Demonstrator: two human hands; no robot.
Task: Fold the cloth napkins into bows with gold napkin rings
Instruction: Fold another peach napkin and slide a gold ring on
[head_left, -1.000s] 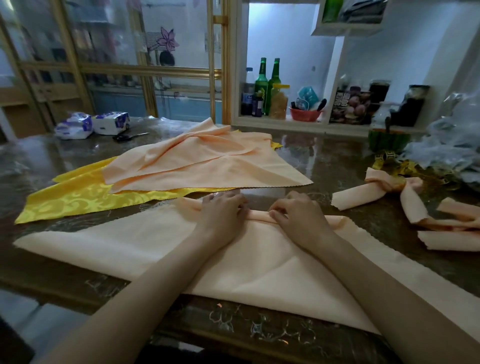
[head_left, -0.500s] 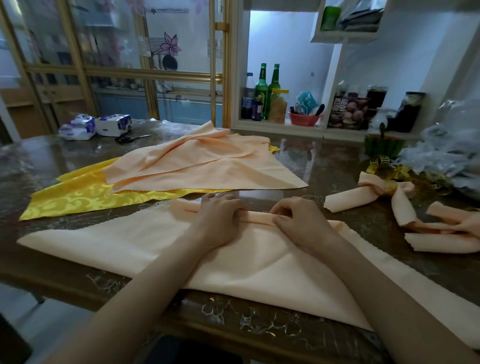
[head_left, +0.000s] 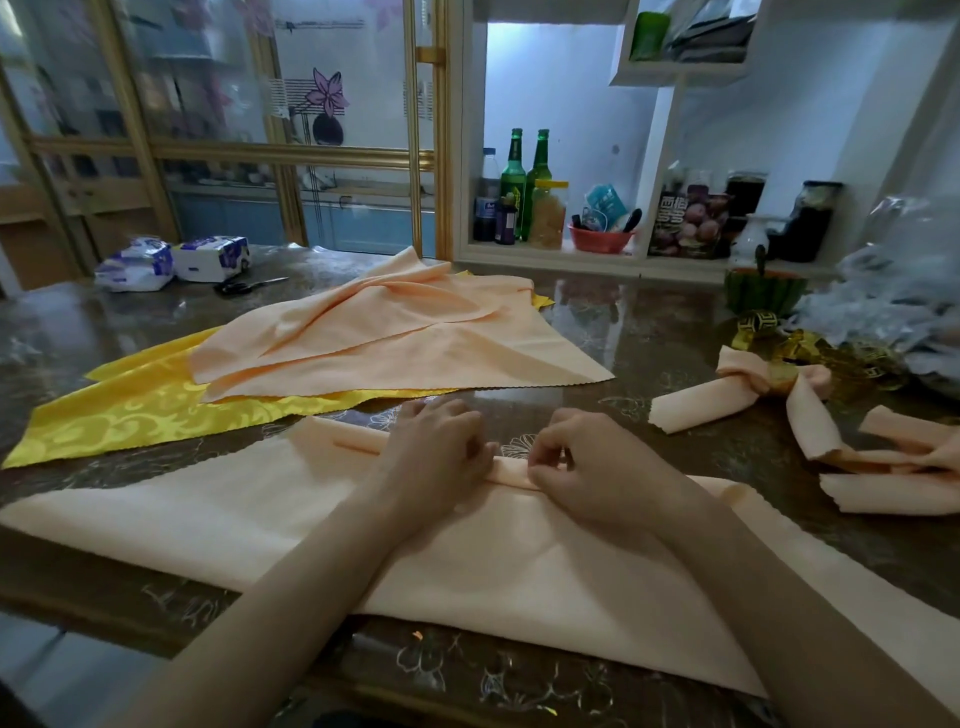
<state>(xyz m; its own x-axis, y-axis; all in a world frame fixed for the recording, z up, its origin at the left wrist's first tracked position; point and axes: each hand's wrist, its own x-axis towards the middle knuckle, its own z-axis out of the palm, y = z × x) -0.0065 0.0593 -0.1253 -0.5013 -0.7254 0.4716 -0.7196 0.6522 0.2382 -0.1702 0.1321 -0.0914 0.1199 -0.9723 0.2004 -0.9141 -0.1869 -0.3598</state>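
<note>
Spread flat across the near tabletop (head_left: 649, 332): peach cloth napkin (head_left: 249, 514), far edge rolled. Pinching that roll at mid-length, fingers curled: left grip (head_left: 436, 460) and right grip (head_left: 589, 470), close together. Well apart, far right: finished napkin bow (head_left: 701, 405) in gold ring (head_left: 781, 373).

The left hand (head_left: 436, 457) and right hand (head_left: 592, 467) have drawn slightly nearer the person, turning the rolled far edge of the peach napkin (head_left: 519, 571) further over (the right fingers now pinch it more tightly).
</note>
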